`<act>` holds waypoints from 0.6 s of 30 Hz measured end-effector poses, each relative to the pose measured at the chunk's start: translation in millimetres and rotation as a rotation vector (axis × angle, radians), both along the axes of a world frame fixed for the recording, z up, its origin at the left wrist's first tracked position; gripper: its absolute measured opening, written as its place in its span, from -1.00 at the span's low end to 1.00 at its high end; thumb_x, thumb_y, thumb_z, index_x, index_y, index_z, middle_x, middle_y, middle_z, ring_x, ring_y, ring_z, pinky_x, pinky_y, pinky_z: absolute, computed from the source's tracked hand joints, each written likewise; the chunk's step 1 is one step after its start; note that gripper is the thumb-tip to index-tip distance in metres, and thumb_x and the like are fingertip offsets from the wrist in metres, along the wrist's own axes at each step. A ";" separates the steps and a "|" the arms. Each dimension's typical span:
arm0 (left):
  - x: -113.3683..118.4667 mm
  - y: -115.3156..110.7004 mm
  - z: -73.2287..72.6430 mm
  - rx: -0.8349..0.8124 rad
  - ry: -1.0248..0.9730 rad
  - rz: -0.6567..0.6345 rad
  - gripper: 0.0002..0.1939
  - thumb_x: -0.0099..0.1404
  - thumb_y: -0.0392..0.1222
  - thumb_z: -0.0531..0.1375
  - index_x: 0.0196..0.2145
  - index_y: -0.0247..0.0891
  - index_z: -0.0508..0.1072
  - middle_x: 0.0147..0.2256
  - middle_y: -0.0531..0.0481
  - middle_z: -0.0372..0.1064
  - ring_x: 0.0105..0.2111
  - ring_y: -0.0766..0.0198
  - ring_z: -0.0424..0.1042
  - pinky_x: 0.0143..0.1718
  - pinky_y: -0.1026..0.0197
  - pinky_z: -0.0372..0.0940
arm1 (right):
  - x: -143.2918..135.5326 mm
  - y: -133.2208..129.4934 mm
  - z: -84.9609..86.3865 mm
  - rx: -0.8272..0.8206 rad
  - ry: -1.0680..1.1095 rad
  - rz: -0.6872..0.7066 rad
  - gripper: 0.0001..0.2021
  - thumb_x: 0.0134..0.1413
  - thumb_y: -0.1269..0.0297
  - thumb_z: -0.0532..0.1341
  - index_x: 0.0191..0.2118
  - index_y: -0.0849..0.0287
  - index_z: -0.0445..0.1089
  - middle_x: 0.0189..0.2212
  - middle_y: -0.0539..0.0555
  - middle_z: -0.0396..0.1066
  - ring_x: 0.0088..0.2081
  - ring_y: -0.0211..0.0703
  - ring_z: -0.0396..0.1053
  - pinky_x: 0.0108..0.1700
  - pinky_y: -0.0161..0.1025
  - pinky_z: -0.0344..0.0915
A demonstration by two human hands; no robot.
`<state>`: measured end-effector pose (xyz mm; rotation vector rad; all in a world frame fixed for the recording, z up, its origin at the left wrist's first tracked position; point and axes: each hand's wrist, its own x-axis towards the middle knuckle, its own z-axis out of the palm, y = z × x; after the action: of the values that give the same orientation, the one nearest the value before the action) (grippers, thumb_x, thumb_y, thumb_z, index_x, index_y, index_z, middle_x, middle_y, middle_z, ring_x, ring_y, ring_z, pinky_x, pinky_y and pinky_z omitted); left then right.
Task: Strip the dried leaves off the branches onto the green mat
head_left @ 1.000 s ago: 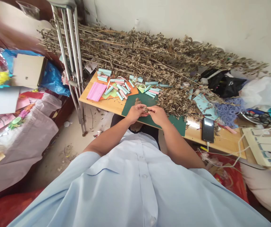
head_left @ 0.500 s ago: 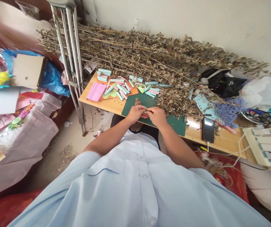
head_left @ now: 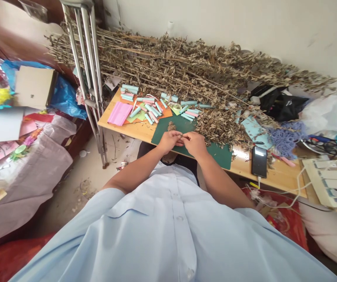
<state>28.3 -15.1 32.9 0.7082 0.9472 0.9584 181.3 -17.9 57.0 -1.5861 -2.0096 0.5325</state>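
My left hand (head_left: 170, 141) and my right hand (head_left: 194, 143) meet over the near edge of a green cutting mat (head_left: 218, 155). Fingertips of both pinch a small bit of dried plant between them, mostly covered by the fingers. Just beyond the left hand, a small brown clump of dried leaf (head_left: 171, 126) rests on the mat. To the right of my right hand lies a loose pile of dried leaves (head_left: 217, 127). Several pale blue and pink paper rolls (head_left: 150, 109) are scattered at the mat's far left.
Long dried leafy stalks (head_left: 168, 66) cover the back of the table. A metal crutch (head_left: 87, 78) leans at the left. A phone (head_left: 258, 161) on a cable, purple cord (head_left: 287, 139) and a power strip (head_left: 325, 182) lie to the right. Pink paper (head_left: 119, 113) sits at the left edge.
Both hands stay in the same place, fingertips together. The right fingers have shifted very slightly; nothing else has visibly moved.
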 end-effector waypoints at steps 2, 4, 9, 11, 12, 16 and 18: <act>0.0 -0.4 1.9 -0.001 -0.008 0.006 -0.83 0.26 -0.28 0.29 -0.22 -0.41 0.44 -0.42 -0.08 0.53 -0.42 0.25 0.57 -0.27 0.17 0.50 | 4.1 -0.3 2.1 -0.042 0.043 0.032 -0.83 0.08 0.34 0.23 -0.25 0.09 0.60 -0.32 0.08 0.55 -0.30 -0.09 0.44 -0.16 -0.16 0.35; -0.2 -0.2 3.0 0.003 -0.011 0.004 -0.85 0.26 -0.28 0.29 -0.23 -0.40 0.44 -0.43 -0.09 0.53 -0.42 0.24 0.58 -0.30 0.18 0.50 | 7.9 -1.1 1.6 -0.078 0.100 0.042 -0.81 0.07 0.35 0.23 -0.23 0.09 0.59 -0.29 0.07 0.56 -0.29 -0.10 0.45 -0.16 -0.16 0.36; 0.0 1.1 4.7 -0.015 -0.001 -0.013 -0.84 0.25 -0.27 0.30 -0.24 -0.40 0.45 -0.43 -0.08 0.53 -0.44 0.24 0.58 -0.33 0.20 0.49 | 8.2 -6.6 -9.0 -0.125 0.338 -0.074 -0.83 0.04 0.25 0.27 -0.23 0.12 0.54 -0.36 0.04 0.56 -0.36 -0.12 0.47 -0.24 -0.18 0.40; 0.6 1.1 5.7 -0.029 0.003 -0.003 -0.83 0.25 -0.27 0.30 -0.24 -0.40 0.44 -0.44 -0.07 0.52 -0.45 0.24 0.58 -0.34 0.20 0.48 | 5.7 -9.6 -11.8 -0.111 0.369 -0.117 -0.86 0.03 0.23 0.29 -0.28 0.13 0.51 -0.43 0.03 0.53 -0.40 -0.13 0.45 -0.29 -0.19 0.39; 0.9 1.1 6.1 -0.033 0.006 0.001 -0.83 0.25 -0.27 0.30 -0.24 -0.40 0.44 -0.45 -0.06 0.51 -0.45 0.23 0.58 -0.34 0.20 0.48 | 4.4 -10.9 -12.0 -0.095 0.364 -0.127 -0.88 0.03 0.23 0.29 -0.31 0.13 0.50 -0.44 0.02 0.53 -0.41 -0.13 0.44 -0.29 -0.20 0.38; 1.6 0.9 6.2 -0.031 0.015 0.006 -0.87 0.26 -0.30 0.28 -0.25 -0.40 0.43 -0.48 -0.05 0.50 -0.47 0.24 0.56 -0.34 0.19 0.48 | 1.4 -13.6 -5.1 -0.015 0.295 -0.078 -0.90 0.06 0.27 0.26 -0.33 0.11 0.53 -0.37 0.04 0.55 -0.35 -0.13 0.46 -0.19 -0.17 0.39; 1.6 0.8 5.7 -0.024 0.017 0.001 -0.89 0.27 -0.31 0.26 -0.26 -0.40 0.44 -0.49 -0.06 0.51 -0.47 0.24 0.56 -0.34 0.19 0.49 | 1.4 -13.1 -0.1 0.005 0.269 -0.020 -0.87 0.09 0.30 0.23 -0.30 0.10 0.55 -0.31 0.06 0.56 -0.27 -0.11 0.47 -0.14 -0.16 0.39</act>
<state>29.9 -14.3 38.6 0.6970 0.9724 0.9420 182.8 -31.0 56.9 -1.4446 -1.7905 0.6927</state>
